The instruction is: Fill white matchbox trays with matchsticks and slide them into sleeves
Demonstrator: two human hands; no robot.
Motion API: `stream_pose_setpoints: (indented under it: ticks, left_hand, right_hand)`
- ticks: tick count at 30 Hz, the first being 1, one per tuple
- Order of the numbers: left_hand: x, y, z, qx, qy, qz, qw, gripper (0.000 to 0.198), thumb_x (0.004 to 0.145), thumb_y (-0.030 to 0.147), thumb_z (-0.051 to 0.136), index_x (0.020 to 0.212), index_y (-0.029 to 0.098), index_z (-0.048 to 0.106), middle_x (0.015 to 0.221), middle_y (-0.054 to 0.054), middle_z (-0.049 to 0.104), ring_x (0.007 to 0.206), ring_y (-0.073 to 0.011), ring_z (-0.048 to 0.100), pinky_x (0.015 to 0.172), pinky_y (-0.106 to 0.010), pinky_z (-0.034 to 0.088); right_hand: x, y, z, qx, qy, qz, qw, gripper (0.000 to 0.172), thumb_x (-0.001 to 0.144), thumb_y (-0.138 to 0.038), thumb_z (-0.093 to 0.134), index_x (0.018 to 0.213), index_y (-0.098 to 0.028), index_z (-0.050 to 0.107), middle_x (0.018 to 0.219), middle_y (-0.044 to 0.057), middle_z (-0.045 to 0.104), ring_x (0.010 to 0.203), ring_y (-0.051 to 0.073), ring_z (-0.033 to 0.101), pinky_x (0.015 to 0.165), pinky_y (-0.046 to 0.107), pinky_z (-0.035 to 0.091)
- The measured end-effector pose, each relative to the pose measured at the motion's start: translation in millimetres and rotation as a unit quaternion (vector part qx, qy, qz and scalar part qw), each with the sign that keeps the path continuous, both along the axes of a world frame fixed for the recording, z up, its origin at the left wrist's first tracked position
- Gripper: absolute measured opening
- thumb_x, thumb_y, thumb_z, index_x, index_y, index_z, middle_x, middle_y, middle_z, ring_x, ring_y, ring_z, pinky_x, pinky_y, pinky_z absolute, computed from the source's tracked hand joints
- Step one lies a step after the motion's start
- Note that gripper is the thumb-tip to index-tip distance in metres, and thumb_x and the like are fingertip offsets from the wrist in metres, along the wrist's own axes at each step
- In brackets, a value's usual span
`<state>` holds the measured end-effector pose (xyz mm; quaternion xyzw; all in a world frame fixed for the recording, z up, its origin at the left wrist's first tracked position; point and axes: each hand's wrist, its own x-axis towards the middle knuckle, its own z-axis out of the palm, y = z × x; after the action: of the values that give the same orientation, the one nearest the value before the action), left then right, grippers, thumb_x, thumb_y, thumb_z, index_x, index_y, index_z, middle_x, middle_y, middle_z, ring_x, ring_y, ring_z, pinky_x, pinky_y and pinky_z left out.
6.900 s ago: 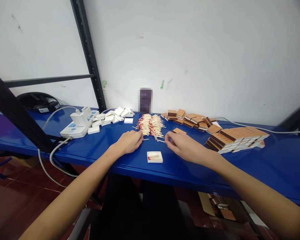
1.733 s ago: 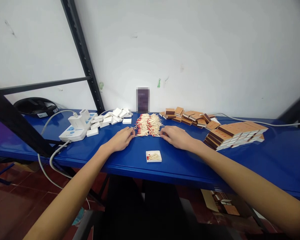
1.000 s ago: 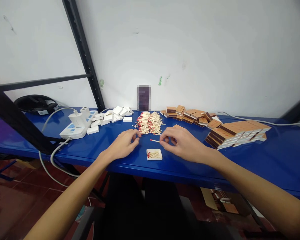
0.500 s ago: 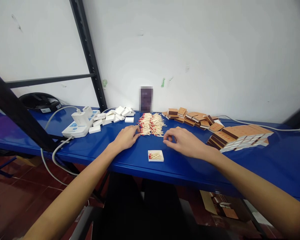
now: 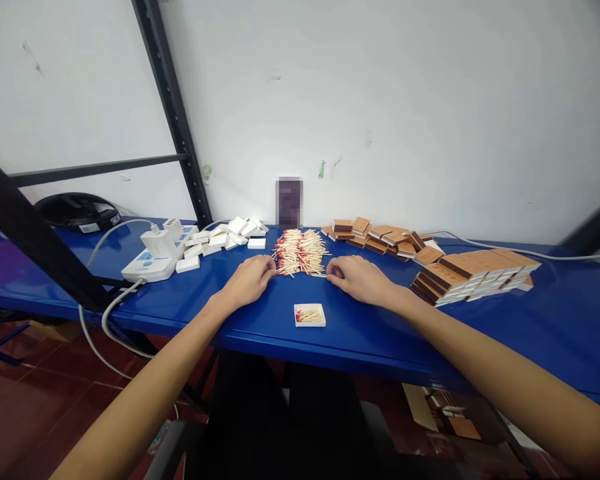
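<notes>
A heap of red-tipped matches (image 5: 301,252) lies on the blue table between my hands. My left hand (image 5: 250,277) rests at the heap's left side with its fingers curled together; what they hold, if anything, is hidden. On the right, my right hand (image 5: 357,277) has thumb and fingers closed at the end of a match on the heap's near right edge. Closer to me, a white matchbox tray (image 5: 310,325) stands with some matches lying in it, red heads to the left.
White empty-looking trays (image 5: 223,235) are piled at the back left, beside a power strip (image 5: 153,263) with cables. Brown matchbox sleeves (image 5: 380,235) lie at the back right, near stacked matchboxes (image 5: 480,270). A pixelated dark object (image 5: 289,202) stands against the wall.
My right hand has moved slightly left and its fingers have closed at the heap's edge. My left hand's fingers have curled in more. The view has shifted slightly.
</notes>
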<state>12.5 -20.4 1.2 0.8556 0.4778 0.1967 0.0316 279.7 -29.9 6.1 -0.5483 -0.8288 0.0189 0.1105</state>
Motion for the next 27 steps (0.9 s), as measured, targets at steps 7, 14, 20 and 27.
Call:
stream_pose_setpoints:
  ticks: [7,14,20,27]
  left_hand:
    - [29,-58,31.0,-0.076,0.022,-0.127,0.989,0.013,0.090,0.025,0.054,0.084,0.019,0.064,0.084,-0.002,0.066,0.079,-0.0190,0.060,0.072,-0.031,0.043]
    - [29,-57,29.4,-0.073,-0.002,-0.103,0.992,0.016,0.090,0.030,0.055,0.089,0.019,0.066,0.078,-0.001,0.064,0.072,-0.0173,0.058,0.068,-0.030,0.041]
    - [5,-18,18.3,-0.017,-0.001,0.019,1.000,0.019,0.091,0.033,0.051,0.094,0.020,0.065,0.080,-0.002,0.064,0.073,-0.0201,0.059,0.066,-0.031,0.039]
    - [-3,-1,-0.3,-0.025,-0.003,0.049,0.998,0.017,0.088,0.031,0.055,0.094,0.020,0.066,0.079,-0.003,0.065,0.073,-0.0215,0.060,0.064,-0.031,0.040]
  right_hand:
    - [5,8,-6.7,0.002,0.029,0.030,0.999,0.013,0.090,-0.024,0.053,0.083,-0.022,0.064,0.075,0.000,0.066,0.069,0.015,0.056,0.064,0.026,0.033]
    - [9,2,-13.3,0.018,0.021,0.045,0.999,0.016,0.093,-0.025,0.047,0.086,-0.021,0.061,0.084,0.004,0.066,0.082,0.019,0.058,0.068,0.028,0.036]
    - [11,-5,-17.5,0.001,0.044,0.068,0.997,0.019,0.097,-0.027,0.040,0.091,-0.020,0.056,0.093,0.007,0.064,0.083,0.020,0.058,0.070,0.030,0.039]
    - [11,-11,-5.3,-0.045,0.037,0.150,0.987,0.024,0.099,-0.032,0.033,0.096,-0.021,0.054,0.094,0.007,0.057,0.084,0.021,0.054,0.078,0.034,0.041]
